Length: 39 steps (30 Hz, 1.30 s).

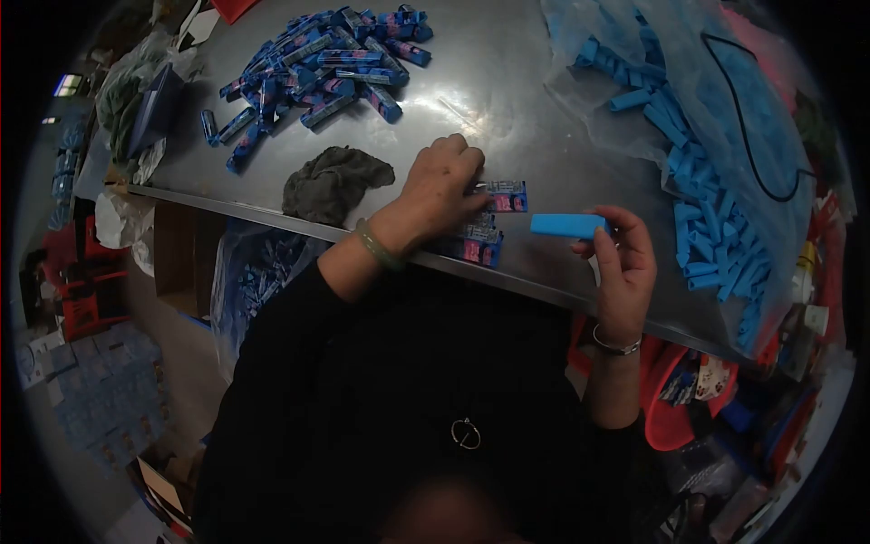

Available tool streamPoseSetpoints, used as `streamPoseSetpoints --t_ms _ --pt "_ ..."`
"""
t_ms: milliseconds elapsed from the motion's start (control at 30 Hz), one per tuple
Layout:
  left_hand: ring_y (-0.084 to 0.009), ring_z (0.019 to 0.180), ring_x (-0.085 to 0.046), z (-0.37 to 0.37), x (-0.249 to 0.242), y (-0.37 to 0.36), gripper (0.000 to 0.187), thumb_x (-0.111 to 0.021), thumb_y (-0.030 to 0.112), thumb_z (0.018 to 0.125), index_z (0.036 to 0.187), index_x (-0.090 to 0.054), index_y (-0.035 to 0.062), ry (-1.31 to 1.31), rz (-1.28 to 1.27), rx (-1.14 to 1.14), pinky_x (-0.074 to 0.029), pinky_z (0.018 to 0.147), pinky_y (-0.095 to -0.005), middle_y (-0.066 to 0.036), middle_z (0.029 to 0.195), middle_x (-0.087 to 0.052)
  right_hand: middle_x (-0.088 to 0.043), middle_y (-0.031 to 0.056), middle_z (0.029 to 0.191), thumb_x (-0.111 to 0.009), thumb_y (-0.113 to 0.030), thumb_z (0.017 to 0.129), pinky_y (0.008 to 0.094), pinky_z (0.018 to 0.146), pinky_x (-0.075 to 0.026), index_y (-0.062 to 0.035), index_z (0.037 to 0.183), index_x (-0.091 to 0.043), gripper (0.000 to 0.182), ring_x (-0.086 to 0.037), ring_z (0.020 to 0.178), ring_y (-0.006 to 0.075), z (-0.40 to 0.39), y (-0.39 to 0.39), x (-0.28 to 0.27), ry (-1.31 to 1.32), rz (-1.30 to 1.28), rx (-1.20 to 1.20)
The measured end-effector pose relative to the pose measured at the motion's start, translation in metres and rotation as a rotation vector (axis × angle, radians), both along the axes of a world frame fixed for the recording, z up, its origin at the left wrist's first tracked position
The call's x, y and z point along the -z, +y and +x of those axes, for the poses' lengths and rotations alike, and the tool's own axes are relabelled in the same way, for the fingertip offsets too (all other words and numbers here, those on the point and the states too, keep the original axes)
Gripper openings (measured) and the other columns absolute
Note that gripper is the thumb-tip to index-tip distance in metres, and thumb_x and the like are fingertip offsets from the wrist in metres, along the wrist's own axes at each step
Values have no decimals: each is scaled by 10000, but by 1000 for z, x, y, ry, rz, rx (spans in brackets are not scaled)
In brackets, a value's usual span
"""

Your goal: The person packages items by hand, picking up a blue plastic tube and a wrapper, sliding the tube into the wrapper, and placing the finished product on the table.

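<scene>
My right hand [623,263] pinches a plain light-blue piece [560,225] near the table's front edge. My left hand [439,190] is bent over flat printed blue-and-pink packets, its fingertips at their left ends. One packet [506,196] lies just right of these fingers, and another [480,247] lies nearer the edge, below the hand. Whether the left fingers grip a packet is hidden. A dark crumpled cloth [331,186] rests to the left of my left hand.
A heap of wrapped blue packs [331,68] sits at the table's back left. Many light-blue pieces [716,236] spill from a clear plastic bag [607,109] on the right. The metal table [426,118] has a front edge close to my body. Below right is a red basin [666,412].
</scene>
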<state>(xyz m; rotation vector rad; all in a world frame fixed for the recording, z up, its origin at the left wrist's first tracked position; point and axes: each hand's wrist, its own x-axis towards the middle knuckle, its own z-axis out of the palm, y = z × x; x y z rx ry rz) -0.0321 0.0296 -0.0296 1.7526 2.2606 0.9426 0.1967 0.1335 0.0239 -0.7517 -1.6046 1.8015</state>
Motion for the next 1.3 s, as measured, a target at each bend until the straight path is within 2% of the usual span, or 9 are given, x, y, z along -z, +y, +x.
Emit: streamPoseSetpoints --t_ms 267,767,833,867,933,967,1033,1133,1300 --pt "-309 872 -528 10 5 6 282 -735 173 698 888 -555 70 67 -185 48 -417 727 -407 -116 887 -527 -583 88 1075 -536 -38 932 237 764 -511 11 1176 -524 249 -602 828 106 6 4 7 1 -20 5" --pt "-319 848 -526 19 6 9 205 -706 86 715 862 -563 76 91 8 16 -426 748 -408 -110 851 -549 -571 80 1041 -549 -36 926 238 762 -523 12 1176 -533 255 -606 825 113 9 5 10 35 -37 2" --pt "-289 786 -569 15 0 12 166 -673 48 708 838 -571 51 -167 -30 19 -449 703 -407 -107 791 -576 -566 75 1020 -548 -42 930 235 755 -519 13 1177 -533 254 -611 812 110 9 5 9 44 -40 23" --pt "-289 786 -569 14 -3 12 166 -673 48 708 838 -571 51 -168 -30 19 -449 703 -407 -107 791 -576 -566 75 1020 -548 -42 930 235 755 -519 13 1177 -533 254 -611 812 110 10 6 9 43 -40 24" --pt "-200 722 -615 11 -9 14 113 -670 19 748 834 -596 18 -628 -97 -59 -490 654 -338 -90 755 -620 -565 78 1025 -546 -50 933 231 746 -514 14 1177 -534 252 -617 805 111 10 8 9 29 -31 13" --pt "-200 722 -615 9 -7 13 113 -670 19 748 834 -596 18 -627 -97 -58 -490 654 -338 -90 755 -620 -565 78 1025 -546 -50 933 231 746 -514 14 1177 -534 252 -617 805 111 9 8 9 29 -31 14" --pt "-111 692 -612 6 -2 12 98 -685 21 785 847 -613 -5 -655 -59 -24 -493 623 -254 -61 741 -640 -579 75 1008 -550 -58 934 222 734 -503 12 1176 -535 252 -620 799 109 7 9 8 33 -26 20" --pt "-76 676 -599 5 -6 8 80 -697 30 799 806 -631 -15 -795 -87 -28 -486 616 -221 -37 710 -650 -593 66 977 -558 -64 932 215 721 -492 10 1174 -538 254 -623 783 107 2 12 4 34 -35 28" --pt "-57 663 -584 8 -17 -1 79 -692 68 828 817 -686 -10 -836 -68 -48 -473 604 -209 -19 717 -662 -631 72 997 -533 -122 952 233 712 -478 -10 1159 -551 236 -598 761 91 -7 24 0 19 -20 52"
